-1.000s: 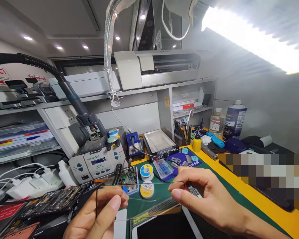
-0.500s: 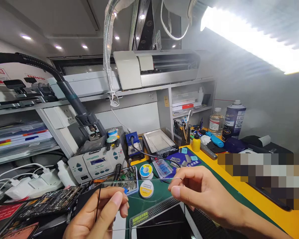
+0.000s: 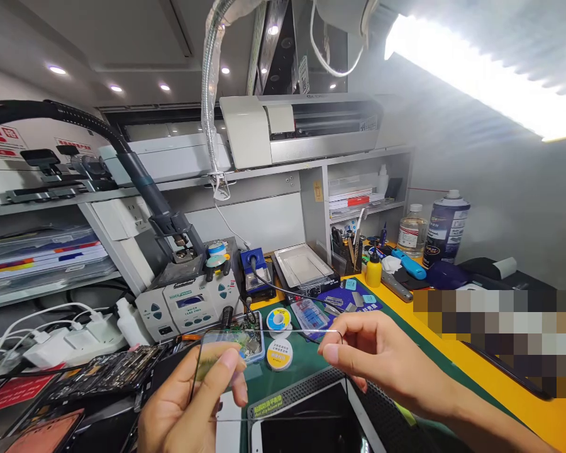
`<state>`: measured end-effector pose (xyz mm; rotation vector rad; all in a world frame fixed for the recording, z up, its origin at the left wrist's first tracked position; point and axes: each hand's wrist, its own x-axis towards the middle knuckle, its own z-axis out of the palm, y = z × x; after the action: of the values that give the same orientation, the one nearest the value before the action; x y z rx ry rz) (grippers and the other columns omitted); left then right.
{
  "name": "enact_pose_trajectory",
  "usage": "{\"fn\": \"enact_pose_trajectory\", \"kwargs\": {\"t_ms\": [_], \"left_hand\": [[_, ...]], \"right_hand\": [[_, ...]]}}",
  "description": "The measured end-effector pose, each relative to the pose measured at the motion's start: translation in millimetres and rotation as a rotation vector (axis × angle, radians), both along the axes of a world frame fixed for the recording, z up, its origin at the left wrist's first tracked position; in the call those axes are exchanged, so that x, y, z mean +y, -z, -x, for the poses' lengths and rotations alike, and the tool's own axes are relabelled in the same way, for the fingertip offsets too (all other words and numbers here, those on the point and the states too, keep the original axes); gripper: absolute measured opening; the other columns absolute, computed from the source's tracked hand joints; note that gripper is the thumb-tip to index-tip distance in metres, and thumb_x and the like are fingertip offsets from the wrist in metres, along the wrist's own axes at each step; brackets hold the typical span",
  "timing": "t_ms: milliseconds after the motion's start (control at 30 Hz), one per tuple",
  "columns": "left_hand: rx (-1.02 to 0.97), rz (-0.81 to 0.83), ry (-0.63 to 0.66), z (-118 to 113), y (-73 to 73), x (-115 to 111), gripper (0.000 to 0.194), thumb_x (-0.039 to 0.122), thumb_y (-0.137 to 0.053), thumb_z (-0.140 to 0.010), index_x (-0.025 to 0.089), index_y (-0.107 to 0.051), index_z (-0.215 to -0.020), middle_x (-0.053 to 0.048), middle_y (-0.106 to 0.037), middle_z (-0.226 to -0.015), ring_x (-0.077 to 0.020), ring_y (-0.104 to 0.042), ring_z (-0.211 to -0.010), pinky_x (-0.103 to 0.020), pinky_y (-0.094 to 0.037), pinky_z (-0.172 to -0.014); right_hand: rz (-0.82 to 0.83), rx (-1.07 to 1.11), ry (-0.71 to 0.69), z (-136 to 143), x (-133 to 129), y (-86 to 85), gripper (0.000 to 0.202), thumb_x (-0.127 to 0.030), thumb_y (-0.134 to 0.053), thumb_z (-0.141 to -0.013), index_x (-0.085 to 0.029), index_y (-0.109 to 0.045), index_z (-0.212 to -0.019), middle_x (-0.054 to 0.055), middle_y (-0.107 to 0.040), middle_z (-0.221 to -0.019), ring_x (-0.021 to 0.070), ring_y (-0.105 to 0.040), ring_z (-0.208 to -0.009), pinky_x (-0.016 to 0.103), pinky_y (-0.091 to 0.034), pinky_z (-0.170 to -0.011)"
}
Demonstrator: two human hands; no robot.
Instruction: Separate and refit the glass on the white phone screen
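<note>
A clear glass screen protector [image 3: 268, 380] with thin dark side edges is held up in front of me, and the bench shows through it. My left hand [image 3: 188, 396] pinches its left edge between thumb and fingers. At the upper right edge, the thumb and fingers of my right hand [image 3: 382, 362] are closed on it. Below the glass lies a white-framed tablet [image 3: 311, 435] with a dark screen, on a black anti-slip mat [image 3: 389, 418]. The tablet's near end is cut off by the picture's bottom edge.
A rework station [image 3: 193, 302] stands at left, beside loose circuit boards [image 3: 104, 377]. Beyond the glass are a solder spool [image 3: 279, 318] and a round tin [image 3: 280, 355]. A yellow bottle [image 3: 373, 270] and a spray can [image 3: 446, 229] stand at right. A lamp shines above.
My left hand has moved right and the left end of the glass with it. The whole view has shifted slightly. Both hands keep their grip, and the tablet stays on the mat.
</note>
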<state>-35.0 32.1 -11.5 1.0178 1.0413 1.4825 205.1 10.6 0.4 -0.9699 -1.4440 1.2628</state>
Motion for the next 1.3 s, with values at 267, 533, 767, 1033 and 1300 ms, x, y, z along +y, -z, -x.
{"fn": "enact_pose_trajectory", "kwargs": {"t_ms": [267, 533, 767, 1033, 1300], "left_hand": [[0.027, -0.098, 0.014, -1, 4.5, 11, 0.027, 0.043, -0.079, -0.074, 0.019, -0.072, -0.081, 0.001, -0.066, -0.073, -0.0118, -0.054, -0.063, -0.023, -0.045, -0.065], [0.047, -0.182, 0.035, -3, 8.7, 11, 0.026, 0.042, -0.077, -0.079, 0.018, -0.073, -0.087, 0.0, -0.069, -0.078, -0.0132, -0.057, -0.065, -0.026, -0.046, -0.069], [-0.068, -0.19, 0.075, -3, 1.1, 9, 0.035, 0.049, -0.072, -0.079, 0.015, -0.074, -0.087, -0.005, -0.071, -0.075, -0.0179, -0.06, -0.065, -0.03, -0.05, -0.066], [-0.234, -0.118, -0.09, 5, 3.1, 20, 0.026, 0.04, -0.066, -0.079, 0.015, -0.072, -0.081, -0.004, -0.069, -0.074, -0.0186, -0.061, -0.075, -0.029, -0.053, -0.066], [-0.258, -0.141, -0.164, 9, 3.9, 27, 0.017, 0.03, -0.078, -0.072, 0.015, -0.068, -0.073, 0.0, -0.062, -0.072, -0.0119, -0.055, -0.068, -0.022, -0.049, -0.06]], "right_hand": [[-0.014, 0.019, 0.049, 1, 9, 5.3, 0.048, -0.039, -0.077, -0.082, -0.02, -0.059, -0.122, 0.001, -0.063, -0.091, 0.0131, -0.059, -0.071, 0.023, -0.046, -0.056], [0.029, 0.059, 0.051, 0, 20, 7.2, 0.039, -0.041, -0.084, -0.071, -0.012, -0.071, -0.093, 0.003, -0.066, -0.069, 0.0155, -0.06, -0.064, 0.025, -0.047, -0.051], [-0.015, 0.068, 0.039, -3, 22, 6.1, 0.03, -0.039, -0.084, -0.071, -0.014, -0.074, -0.084, 0.003, -0.068, -0.073, 0.0157, -0.062, -0.068, 0.024, -0.047, -0.053], [-0.096, 0.062, 0.068, -3, 23, 9.6, 0.03, -0.041, -0.084, -0.072, -0.015, -0.076, -0.084, 0.004, -0.072, -0.075, 0.0173, -0.064, -0.07, 0.024, -0.047, -0.054], [-0.114, 0.065, 0.069, -4, 23, 8.7, 0.031, -0.043, -0.084, -0.074, -0.016, -0.078, -0.087, 0.005, -0.073, -0.082, 0.0179, -0.064, -0.074, 0.024, -0.047, -0.055]]}}
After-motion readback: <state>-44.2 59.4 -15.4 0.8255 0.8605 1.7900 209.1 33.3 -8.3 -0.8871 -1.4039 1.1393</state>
